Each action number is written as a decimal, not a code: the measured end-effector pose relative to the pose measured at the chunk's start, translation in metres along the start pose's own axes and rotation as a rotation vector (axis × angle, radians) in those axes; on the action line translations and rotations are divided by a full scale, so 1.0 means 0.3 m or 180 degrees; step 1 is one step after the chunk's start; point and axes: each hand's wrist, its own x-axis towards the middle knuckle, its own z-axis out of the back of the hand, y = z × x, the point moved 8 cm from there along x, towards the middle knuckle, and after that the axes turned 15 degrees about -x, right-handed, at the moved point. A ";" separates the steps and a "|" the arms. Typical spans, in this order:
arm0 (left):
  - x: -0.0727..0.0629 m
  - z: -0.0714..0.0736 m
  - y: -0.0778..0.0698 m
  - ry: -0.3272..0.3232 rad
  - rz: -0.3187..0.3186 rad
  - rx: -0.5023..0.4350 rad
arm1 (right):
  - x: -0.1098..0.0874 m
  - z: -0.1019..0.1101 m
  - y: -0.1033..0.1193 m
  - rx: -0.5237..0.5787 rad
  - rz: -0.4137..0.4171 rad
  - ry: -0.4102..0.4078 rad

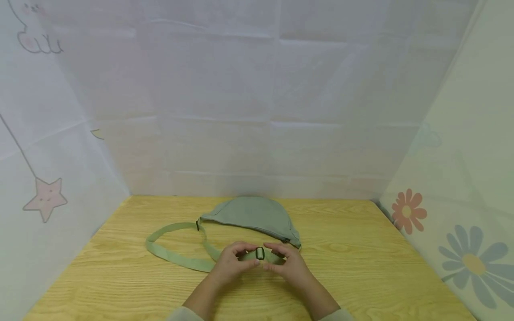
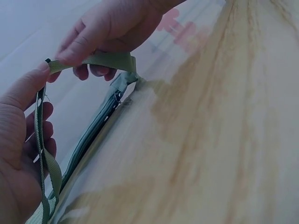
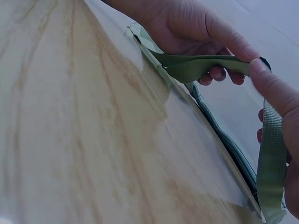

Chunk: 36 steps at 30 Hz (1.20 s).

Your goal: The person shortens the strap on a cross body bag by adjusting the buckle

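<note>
A grey-green belt bag [image 1: 253,215] lies on the table, its zip side toward me. Its light green strap [image 1: 172,257] loops out to the left and comes back to my hands. A small dark strap slider [image 1: 260,253] sits on the raised webbing between them. My left hand [image 1: 230,264] pinches the strap just left of the slider, thumb [image 2: 29,86] at its edge. From the other side my right hand [image 1: 292,266] pinches the webbing, with fingertips close to the slider. In the right wrist view the strap [image 3: 272,154] hangs down past my right palm.
The wood-grain table [image 1: 353,258] runs back to a pale, creased cloth wall [image 1: 241,111]. Side panels with a pink star [image 1: 45,199] and printed flowers [image 1: 474,265] flank it. Another dark strap fitting [image 1: 197,225] is near the bag's left end.
</note>
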 end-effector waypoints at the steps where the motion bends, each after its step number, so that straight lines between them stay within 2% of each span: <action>1: 0.000 0.003 0.002 -0.0020 0.0019 -0.0016 | -0.003 0.003 -0.002 -0.0102 0.0005 -0.0014; 6: 0.001 0.016 0.004 -0.0083 0.0039 -0.0061 | -0.020 0.022 -0.018 -0.0465 -0.0021 -0.0111; 11: 0.002 0.020 0.002 -0.0090 -0.0012 0.0006 | -0.029 0.039 -0.033 -0.0464 -0.0104 -0.0175; 20: 0.001 0.010 -0.001 0.0041 -0.0073 0.0172 | -0.029 0.044 -0.073 0.0069 -0.0417 -0.0116; 28: 0.003 -0.003 -0.005 0.0162 -0.0143 0.0298 | -0.028 0.042 -0.068 0.0568 -0.0328 0.0089; 36: 0.008 -0.012 -0.002 0.0213 -0.0119 0.0286 | -0.028 0.036 -0.064 0.0690 -0.0286 0.0135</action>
